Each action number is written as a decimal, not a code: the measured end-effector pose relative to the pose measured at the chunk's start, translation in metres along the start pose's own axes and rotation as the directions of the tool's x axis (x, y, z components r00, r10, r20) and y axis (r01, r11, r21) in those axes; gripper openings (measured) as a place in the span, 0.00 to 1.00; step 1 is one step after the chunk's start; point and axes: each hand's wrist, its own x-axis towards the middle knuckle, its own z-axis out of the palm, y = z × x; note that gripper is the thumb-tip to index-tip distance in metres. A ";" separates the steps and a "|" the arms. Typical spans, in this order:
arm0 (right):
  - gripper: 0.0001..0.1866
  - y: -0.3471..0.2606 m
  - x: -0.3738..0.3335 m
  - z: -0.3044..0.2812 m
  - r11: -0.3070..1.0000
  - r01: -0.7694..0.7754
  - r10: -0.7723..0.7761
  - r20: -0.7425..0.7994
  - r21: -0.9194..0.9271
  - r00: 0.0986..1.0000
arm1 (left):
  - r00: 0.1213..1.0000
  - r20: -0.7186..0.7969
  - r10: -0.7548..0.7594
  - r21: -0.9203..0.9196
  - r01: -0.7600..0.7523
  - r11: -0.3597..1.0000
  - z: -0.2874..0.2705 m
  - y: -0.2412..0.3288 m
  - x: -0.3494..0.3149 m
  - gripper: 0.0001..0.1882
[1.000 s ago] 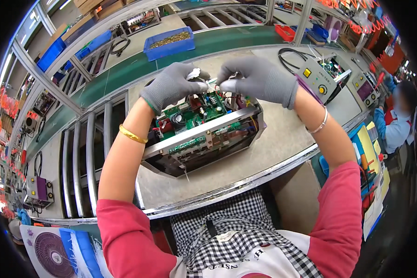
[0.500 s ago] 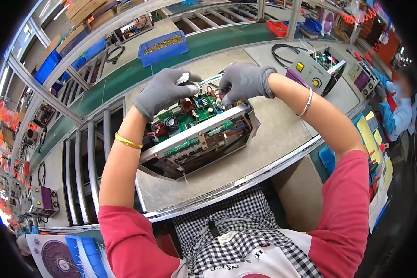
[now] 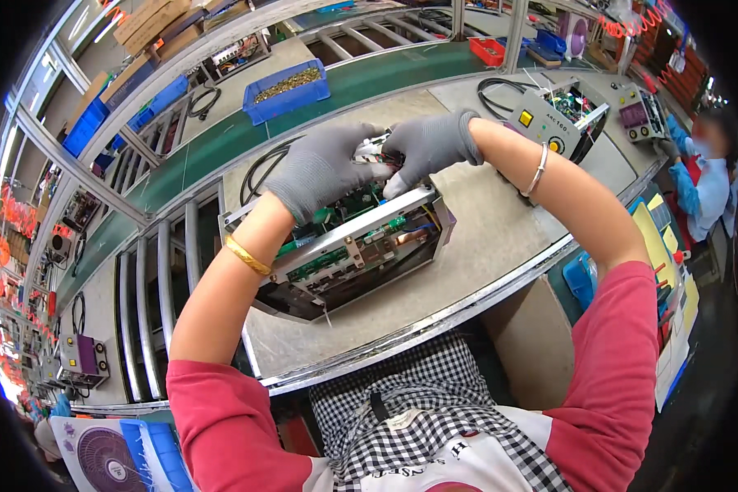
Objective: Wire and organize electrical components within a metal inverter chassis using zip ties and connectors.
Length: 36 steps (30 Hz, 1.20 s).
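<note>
An open-topped electrical unit (image 3: pixel 361 266) with a metal frame sits tilted on the bench in front of me. Green circuit boards (image 3: pixel 332 217) with several components show inside it. Over its far side my left hand (image 3: pixel 324 168), in a grey glove, closes its fingertips on a bunch of wires (image 3: pixel 375 151) with white ends. From the right my right hand (image 3: pixel 431 149), gloved too, pinches the same bunch, its thumb pointing down toward the frame. The two hands almost meet, and their fingers hide the exact grip.
Beyond the bench, a blue bin (image 3: pixel 287 92) of small brass-coloured parts stands on the green conveyor (image 3: pixel 369 84). Another unit (image 3: pixel 553 123) stands to the right, with a black cable (image 3: pixel 500 96). Metal rollers (image 3: pixel 162 283) lie left. A co-worker (image 3: pixel 705 172) is at far right.
My left hand has moved right and closer to my right hand, bringing the white piece in its fingers to the wires. It now covers more of the boards.
</note>
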 end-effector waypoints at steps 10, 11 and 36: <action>0.21 -0.002 0.006 0.006 0.989 -0.121 0.109 -0.136 -0.088 0.985 | 0.956 -0.287 0.066 -0.420 -0.187 0.888 0.015 -0.037 0.004 0.20; 0.20 0.000 0.005 0.008 0.987 -0.129 0.107 -0.202 -0.100 0.973 | 0.956 -0.285 0.068 -0.423 -0.189 0.886 0.011 -0.036 0.002 0.20; 0.12 -0.023 -0.016 0.014 0.947 -0.203 0.082 -0.423 -0.250 0.902 | 0.943 0.162 -0.292 0.442 0.195 0.875 0.010 0.038 0.013 0.18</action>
